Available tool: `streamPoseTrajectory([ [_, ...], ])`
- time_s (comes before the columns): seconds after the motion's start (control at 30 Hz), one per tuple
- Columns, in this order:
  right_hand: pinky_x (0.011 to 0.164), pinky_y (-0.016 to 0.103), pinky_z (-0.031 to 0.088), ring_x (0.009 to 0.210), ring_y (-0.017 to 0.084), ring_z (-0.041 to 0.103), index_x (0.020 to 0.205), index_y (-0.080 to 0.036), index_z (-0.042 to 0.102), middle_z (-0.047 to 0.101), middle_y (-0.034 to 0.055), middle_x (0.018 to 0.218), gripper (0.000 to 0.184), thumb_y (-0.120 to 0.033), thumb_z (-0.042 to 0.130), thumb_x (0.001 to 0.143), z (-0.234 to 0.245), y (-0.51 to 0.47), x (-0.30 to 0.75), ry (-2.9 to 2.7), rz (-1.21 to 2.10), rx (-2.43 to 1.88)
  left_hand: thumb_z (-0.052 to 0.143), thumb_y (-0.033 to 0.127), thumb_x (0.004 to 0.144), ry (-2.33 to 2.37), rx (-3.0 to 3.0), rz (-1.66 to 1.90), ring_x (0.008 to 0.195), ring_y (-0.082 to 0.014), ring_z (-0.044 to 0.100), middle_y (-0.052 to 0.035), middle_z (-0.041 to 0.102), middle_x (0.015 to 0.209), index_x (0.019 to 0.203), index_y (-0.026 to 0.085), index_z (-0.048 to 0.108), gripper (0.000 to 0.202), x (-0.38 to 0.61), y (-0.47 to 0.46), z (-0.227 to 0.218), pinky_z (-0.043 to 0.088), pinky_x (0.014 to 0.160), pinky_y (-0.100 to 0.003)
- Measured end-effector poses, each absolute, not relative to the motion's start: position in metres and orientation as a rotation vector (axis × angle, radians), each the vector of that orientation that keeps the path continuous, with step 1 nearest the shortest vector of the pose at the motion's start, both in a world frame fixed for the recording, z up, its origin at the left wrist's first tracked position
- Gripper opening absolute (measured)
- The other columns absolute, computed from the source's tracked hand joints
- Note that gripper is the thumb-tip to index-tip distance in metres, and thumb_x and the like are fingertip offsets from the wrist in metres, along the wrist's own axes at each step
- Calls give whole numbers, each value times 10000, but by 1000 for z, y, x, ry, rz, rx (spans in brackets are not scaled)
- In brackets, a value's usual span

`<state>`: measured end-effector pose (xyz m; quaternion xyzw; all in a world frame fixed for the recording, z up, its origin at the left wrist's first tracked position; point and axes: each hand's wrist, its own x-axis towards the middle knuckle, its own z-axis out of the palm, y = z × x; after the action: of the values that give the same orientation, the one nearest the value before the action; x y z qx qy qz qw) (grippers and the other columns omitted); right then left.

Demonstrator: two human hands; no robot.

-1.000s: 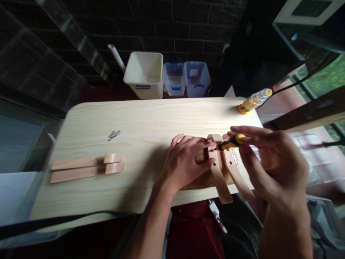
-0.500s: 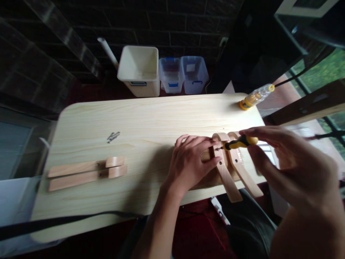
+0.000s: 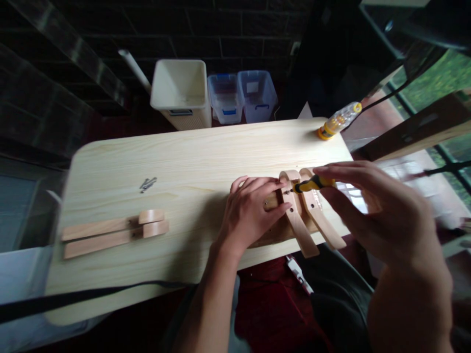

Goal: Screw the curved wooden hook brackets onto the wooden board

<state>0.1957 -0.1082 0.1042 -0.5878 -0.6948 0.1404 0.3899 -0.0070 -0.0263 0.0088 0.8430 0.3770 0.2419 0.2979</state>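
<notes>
Two curved wooden pieces point(image 3: 302, 235) reach past the near edge of the tabletop point(image 3: 191, 157), their wooden body point(image 3: 275, 234) just inside it. My left hand point(image 3: 248, 211) lies spread on that body, thumb apart from fingers; my right hand point(image 3: 379, 215) pinches the screwdriver point(image 3: 308, 185), its tip at one piece's far hole point(image 3: 288, 192). A wide stretch of wood separates my left hand from the screws point(image 3: 148, 185). Since half a second ago my view has shifted slightly; the tip stays put.
</notes>
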Motion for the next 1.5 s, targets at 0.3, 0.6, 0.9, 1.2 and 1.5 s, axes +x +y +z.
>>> streamPoseTrajectory([
  [0.3,1001,412,657,1120,237,791,1330,-279,729,807,49,1270,288,-272,672,1048,99,-106,188,-1724,456,-1448,745,573,972,1039,2321,685,1278,-244,690,-6,776,1348,1251,312,714,383,-4,-33,5,383,1250,-449],
  [0.6,961,379,653,1063,229,801,1330,-234,665,806,67,1211,304,-224,616,1030,96,-100,190,-1755,460,-1348,673,652,965,1289,2388,549,1233,-311,695,-77,768,1270,1302,256,608,524,7,-39,5,431,1181,-469],
  [0.9,906,396,629,1052,266,806,1261,-205,679,812,104,1237,258,-171,645,1008,113,-104,187,-1849,484,-1402,628,549,1013,1364,2553,473,1209,-315,686,-127,770,1198,1307,205,633,452,14,-51,11,468,1074,-446],
  [1.2,838,370,593,982,260,789,1207,-239,695,808,84,1169,181,-219,659,1031,105,-110,203,-1879,476,-1369,645,518,1012,1439,2587,475,1179,-290,697,-76,785,1167,1212,262,680,327,18,-48,-1,489,1045,-422],
  [1.5,868,347,565,1046,256,775,1330,-225,674,777,97,1321,290,-165,588,1060,98,-113,208,-1915,452,-1307,622,527,1030,1440,2642,435,1129,-300,704,-82,782,1146,1189,254,677,320,21,-48,-2,498,1017,-432],
])
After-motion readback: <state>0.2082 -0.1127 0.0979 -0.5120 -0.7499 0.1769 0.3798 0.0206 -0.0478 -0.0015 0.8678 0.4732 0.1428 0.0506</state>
